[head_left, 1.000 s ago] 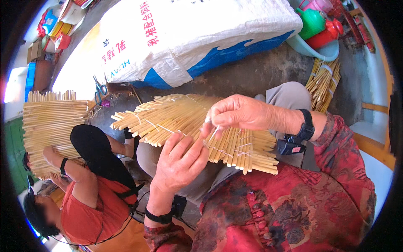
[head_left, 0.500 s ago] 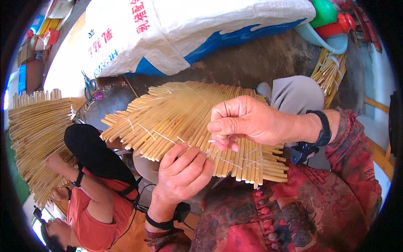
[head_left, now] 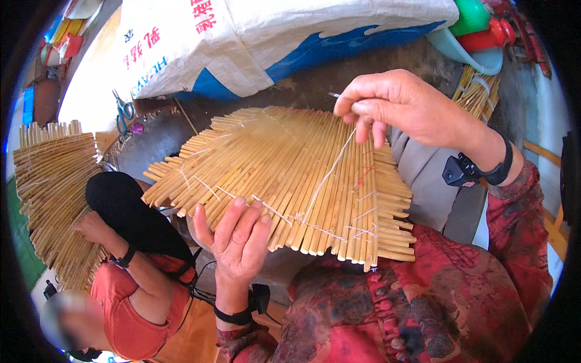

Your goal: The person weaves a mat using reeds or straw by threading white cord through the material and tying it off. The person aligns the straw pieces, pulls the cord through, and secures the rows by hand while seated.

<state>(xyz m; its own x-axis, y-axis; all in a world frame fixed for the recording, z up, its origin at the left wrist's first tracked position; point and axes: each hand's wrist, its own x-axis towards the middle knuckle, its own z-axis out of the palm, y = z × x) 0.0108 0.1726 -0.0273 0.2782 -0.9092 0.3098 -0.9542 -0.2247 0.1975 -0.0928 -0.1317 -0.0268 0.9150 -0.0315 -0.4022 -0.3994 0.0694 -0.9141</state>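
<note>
A fan-shaped mat of straw-coloured stalks [head_left: 272, 160], stitched in rows with white thread, lies in front of me. Above its right part, my right hand [head_left: 399, 109] is raised with fingers pinched. From those fingers a taut white thread [head_left: 330, 175] runs down to the stitching along the near edge. A thin, pale tip, perhaps of a needle, pokes out past the fingertips; the rest is hidden in the hand. My left hand [head_left: 236, 242] rests against the near left edge of the mat, fingers stretched out and apart, nothing visible in its grasp.
To the left, a person [head_left: 142, 296] in an orange top handles another stalk mat [head_left: 54, 187]. A white and blue woven sack [head_left: 260, 48] covers something beyond my mat. Scissors [head_left: 124, 114] hang at its left corner. A stalk bundle [head_left: 481, 91] and a pale blue basin [head_left: 478, 57] are far right.
My right hand has moved up and right, away from the near edge, drawing the thread out long. My left hand has shifted left and its fingers have spread from a closed curl.
</note>
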